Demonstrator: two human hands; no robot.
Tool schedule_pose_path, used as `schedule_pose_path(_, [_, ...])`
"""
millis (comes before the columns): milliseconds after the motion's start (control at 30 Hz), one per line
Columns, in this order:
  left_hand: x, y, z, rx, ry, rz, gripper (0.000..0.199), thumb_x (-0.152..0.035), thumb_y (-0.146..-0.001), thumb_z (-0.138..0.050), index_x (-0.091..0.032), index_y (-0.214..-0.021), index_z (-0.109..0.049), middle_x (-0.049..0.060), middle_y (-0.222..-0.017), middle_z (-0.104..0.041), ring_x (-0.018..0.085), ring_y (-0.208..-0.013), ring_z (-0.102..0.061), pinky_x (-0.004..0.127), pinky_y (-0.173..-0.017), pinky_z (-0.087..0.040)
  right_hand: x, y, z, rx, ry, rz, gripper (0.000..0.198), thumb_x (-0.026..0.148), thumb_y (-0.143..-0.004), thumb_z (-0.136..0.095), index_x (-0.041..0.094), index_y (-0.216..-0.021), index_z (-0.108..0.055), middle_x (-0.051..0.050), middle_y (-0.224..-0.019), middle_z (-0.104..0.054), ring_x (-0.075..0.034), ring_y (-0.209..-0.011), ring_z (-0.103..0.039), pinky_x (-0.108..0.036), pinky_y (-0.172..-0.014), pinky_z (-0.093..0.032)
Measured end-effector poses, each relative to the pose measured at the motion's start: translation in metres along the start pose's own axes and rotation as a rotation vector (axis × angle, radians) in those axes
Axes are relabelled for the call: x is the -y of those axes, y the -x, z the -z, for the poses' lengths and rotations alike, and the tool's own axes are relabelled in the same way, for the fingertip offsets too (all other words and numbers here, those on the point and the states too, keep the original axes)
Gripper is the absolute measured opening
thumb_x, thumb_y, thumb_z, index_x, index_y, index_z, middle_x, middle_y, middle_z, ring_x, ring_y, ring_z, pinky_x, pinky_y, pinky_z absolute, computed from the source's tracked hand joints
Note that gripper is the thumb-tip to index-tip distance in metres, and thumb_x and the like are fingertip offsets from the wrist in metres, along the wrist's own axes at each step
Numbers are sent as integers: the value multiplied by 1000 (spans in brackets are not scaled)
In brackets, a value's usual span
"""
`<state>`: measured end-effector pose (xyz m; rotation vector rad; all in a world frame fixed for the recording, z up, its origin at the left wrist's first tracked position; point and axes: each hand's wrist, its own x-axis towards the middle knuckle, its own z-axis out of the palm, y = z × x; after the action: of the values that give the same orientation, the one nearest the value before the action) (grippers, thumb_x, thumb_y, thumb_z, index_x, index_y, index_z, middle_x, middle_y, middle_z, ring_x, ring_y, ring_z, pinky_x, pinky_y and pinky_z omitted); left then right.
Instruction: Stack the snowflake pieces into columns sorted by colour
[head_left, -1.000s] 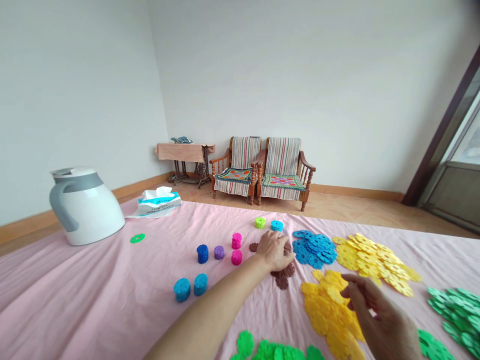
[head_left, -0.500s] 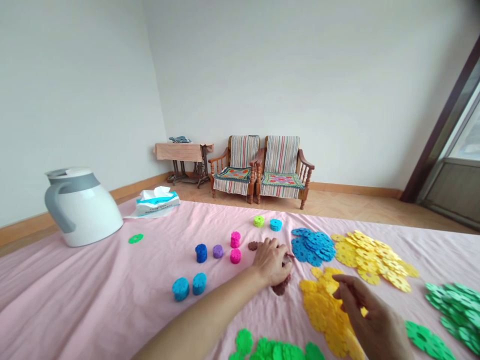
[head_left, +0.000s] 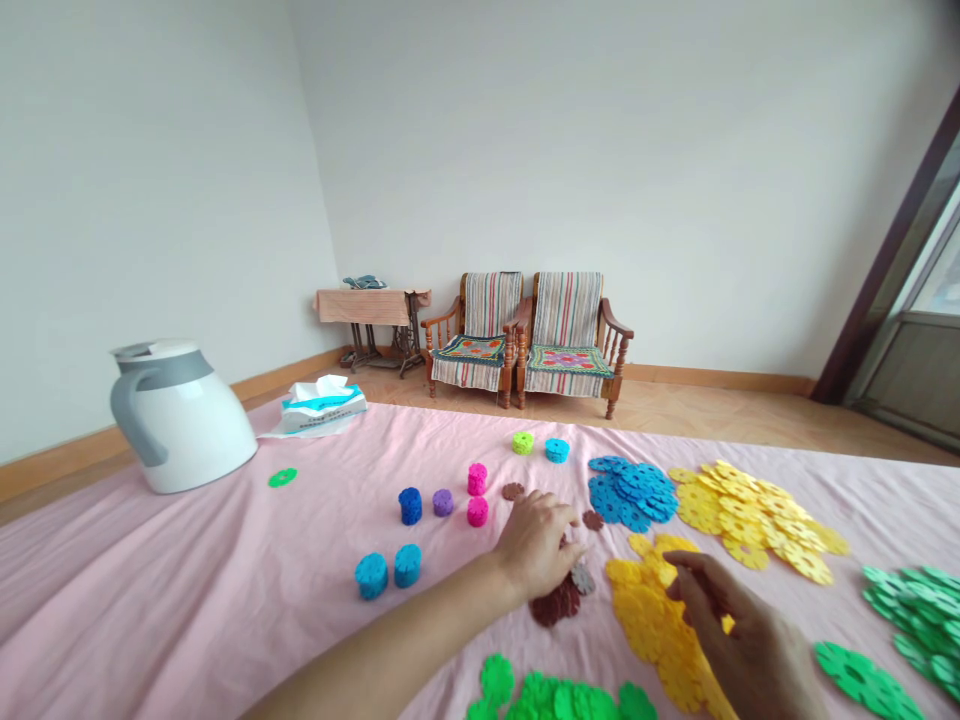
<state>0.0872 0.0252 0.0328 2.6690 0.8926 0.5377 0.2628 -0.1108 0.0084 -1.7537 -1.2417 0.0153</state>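
My left hand [head_left: 536, 545] reaches across a small pile of brown flower-shaped discs [head_left: 556, 605], its fingers stretched forward and the thumb apart. Beneath the palm, part of that pile is hidden. Close to the thumb is a greyish-brown disc [head_left: 583, 578], and a loose brown disc [head_left: 593, 520] lies just beyond the fingertips. My right hand [head_left: 724, 620] is held over the near yellow discs [head_left: 637, 600], thumb and forefinger close together in a pinch. Whatever it may hold is hidden by the fingers.
Short disc stacks, including a pink stack [head_left: 477, 480] and a light-blue stack [head_left: 371, 576], stand left of the hands. Blue discs [head_left: 634, 492], far yellow discs [head_left: 750, 515] and green discs [head_left: 919, 620] lie in heaps. A jug [head_left: 199, 420] and tissue pack [head_left: 322, 402] are at left.
My left hand has drawn slightly back towards me, and the brown discs under it have shifted nearer. A brown disc now lies free beyond its fingertips. My right hand has hardly moved.
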Motion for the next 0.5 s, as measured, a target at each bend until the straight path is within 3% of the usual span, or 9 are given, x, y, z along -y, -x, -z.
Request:
schedule_pose_path(100, [-2,-25,-8,12,-5,7,17,-23,-80,-59,-19,-94,-67,6,-100,-67,22,-101,-57,30,-92,-42,-4,-2,2,14,19,19,30,45,-81,-49,23,-90,-68,0,-66,-73,-15,-57,-69,-18,-48,-50])
schedule_pose_path(233, [-7,-47,-22,40,-35,49,15,-23,-75,-62,-15,-86,-68,11,-93,-66,28,-96,-58,35,-87,-46,-9,-4,5,52,50,50,31,45,-82,-48,22,-91,-67,0,-65,-73,-15,-55,-68,-17,-47,-49])
schedule_pose_path(500, [-9,-53,-31,71,9,113,10,-21,-72,-62,-15,-80,-64,11,-92,-64,28,-93,-58,37,-86,-47,-15,-4,3,72,86,82,30,44,-83,-48,22,-94,-66,0,-67,-73,-15,-56,-68,-17,-47,-50])
